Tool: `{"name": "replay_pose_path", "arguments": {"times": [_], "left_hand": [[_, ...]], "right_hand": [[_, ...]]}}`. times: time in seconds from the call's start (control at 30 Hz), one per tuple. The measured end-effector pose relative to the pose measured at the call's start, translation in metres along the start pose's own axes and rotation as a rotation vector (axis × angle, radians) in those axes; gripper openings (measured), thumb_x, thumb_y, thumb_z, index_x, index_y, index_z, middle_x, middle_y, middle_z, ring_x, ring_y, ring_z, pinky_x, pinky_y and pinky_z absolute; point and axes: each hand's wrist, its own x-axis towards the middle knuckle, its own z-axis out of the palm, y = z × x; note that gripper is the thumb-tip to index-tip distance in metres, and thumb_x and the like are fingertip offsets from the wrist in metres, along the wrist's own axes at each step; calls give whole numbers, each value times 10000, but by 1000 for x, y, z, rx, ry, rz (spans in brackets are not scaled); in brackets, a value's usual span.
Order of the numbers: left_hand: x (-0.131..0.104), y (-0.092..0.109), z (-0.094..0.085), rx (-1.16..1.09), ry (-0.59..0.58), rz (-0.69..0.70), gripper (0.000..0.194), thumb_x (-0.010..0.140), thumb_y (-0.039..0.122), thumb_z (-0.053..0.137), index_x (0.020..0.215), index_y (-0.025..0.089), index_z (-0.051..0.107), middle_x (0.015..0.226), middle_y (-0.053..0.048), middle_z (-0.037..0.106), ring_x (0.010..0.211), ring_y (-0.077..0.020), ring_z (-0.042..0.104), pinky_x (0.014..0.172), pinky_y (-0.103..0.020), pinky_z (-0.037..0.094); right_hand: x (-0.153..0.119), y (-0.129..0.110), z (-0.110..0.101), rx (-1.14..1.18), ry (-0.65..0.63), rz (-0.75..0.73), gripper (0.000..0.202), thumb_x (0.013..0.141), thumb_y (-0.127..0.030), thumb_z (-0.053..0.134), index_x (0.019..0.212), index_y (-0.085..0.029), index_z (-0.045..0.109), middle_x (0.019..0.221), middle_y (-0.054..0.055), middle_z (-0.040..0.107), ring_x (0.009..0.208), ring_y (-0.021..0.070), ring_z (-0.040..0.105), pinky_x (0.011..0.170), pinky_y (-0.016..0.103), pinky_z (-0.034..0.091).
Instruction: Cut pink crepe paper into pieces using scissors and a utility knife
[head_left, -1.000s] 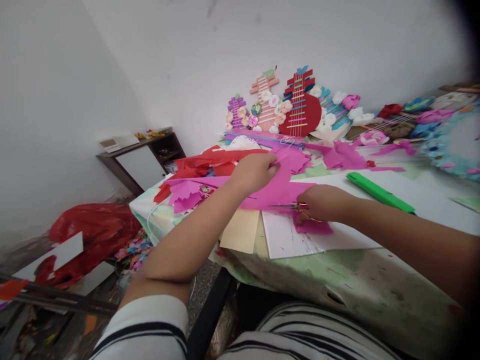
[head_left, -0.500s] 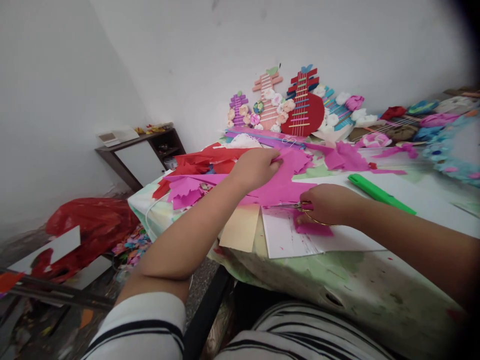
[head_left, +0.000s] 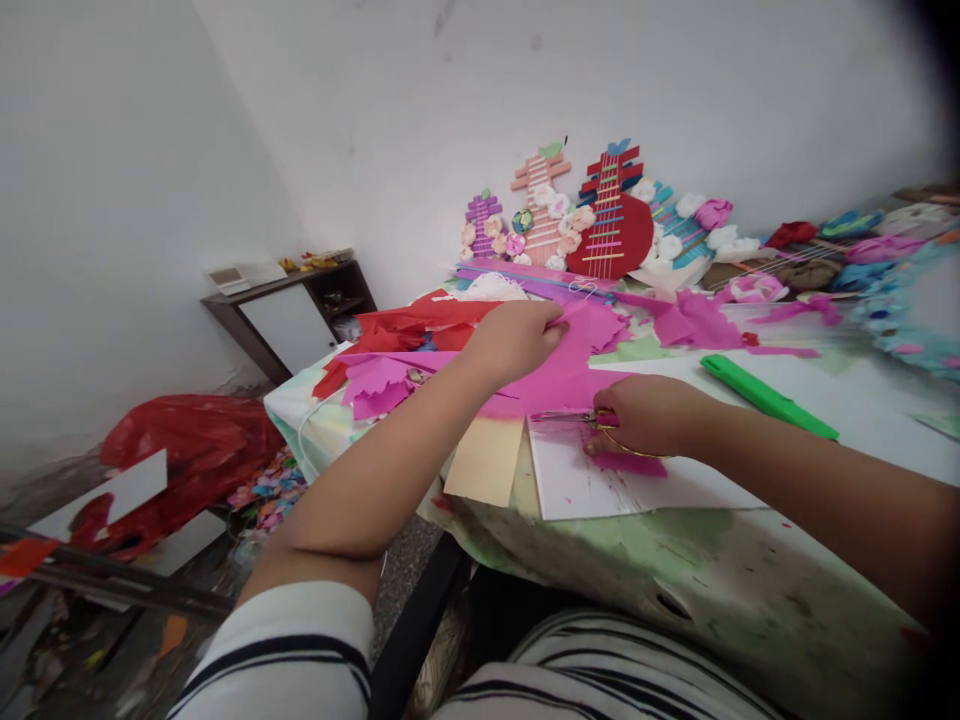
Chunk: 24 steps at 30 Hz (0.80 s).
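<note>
My left hand (head_left: 517,338) pinches a sheet of pink crepe paper (head_left: 559,380) near its upper part. In my right hand (head_left: 645,415) is a pair of scissors (head_left: 566,417) with gold-coloured handles; the blades point left along the lower edge of the pink paper. A smaller pink piece (head_left: 637,464) lies under my right hand, on white paper (head_left: 566,490). Beneath the pink sheet, a cream card (head_left: 486,462) sticks out toward the table's front edge.
A green box-like case (head_left: 769,396) lies right of my right hand. Red crepe paper (head_left: 420,322) spreads at the left. Decorated paper instruments (head_left: 609,235) lean on the wall. A low cabinet (head_left: 289,315) and a red plastic bag (head_left: 195,440) stand beyond the table's left side.
The scissor blades now show more plainly below the pink paper's edge. My left hand keeps its hold on the sheet. The whole view has shifted slightly.
</note>
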Motion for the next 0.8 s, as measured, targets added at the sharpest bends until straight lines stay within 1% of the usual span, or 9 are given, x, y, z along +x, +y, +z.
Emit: {"name": "replay_pose_path", "arguments": {"times": [0.27, 0.57, 0.7, 0.8], "left_hand": [[-1, -1, 1, -12, -6, 6, 246, 812, 294, 342, 666, 172, 497, 637, -21, 516, 598, -143, 446, 526, -254, 281], [-3, -5, 2, -36, 1, -12, 231, 803, 276, 364, 620, 167, 454, 608, -10, 485, 577, -131, 435, 503, -242, 261], [-3, -9, 4, -40, 11, -20, 227, 799, 269, 366, 614, 163, 447, 595, -1, 465, 567, -121, 425, 501, -235, 254], [-2, -10, 5, -45, 21, -21, 223, 794, 264, 372, 608, 162, 442, 584, 5, 452, 562, -119, 420, 502, -233, 252]], "right_hand": [[12, -6, 7, -4, 58, -39, 518, 695, -630, 382, 781, -170, 604, 740, 89, 605, 657, 217, 546, 500, 274, 323], [22, -11, 11, 19, 93, -59, 493, 672, -622, 424, 750, -173, 612, 692, 85, 600, 616, 207, 539, 467, 264, 309], [23, -11, 11, 17, 78, -45, 436, 655, -592, 476, 725, -187, 621, 685, 73, 606, 635, 211, 544, 472, 256, 307], [21, -10, 12, 17, 79, -56, 396, 665, -557, 487, 720, -188, 622, 695, 71, 608, 648, 206, 547, 471, 250, 289]]}}
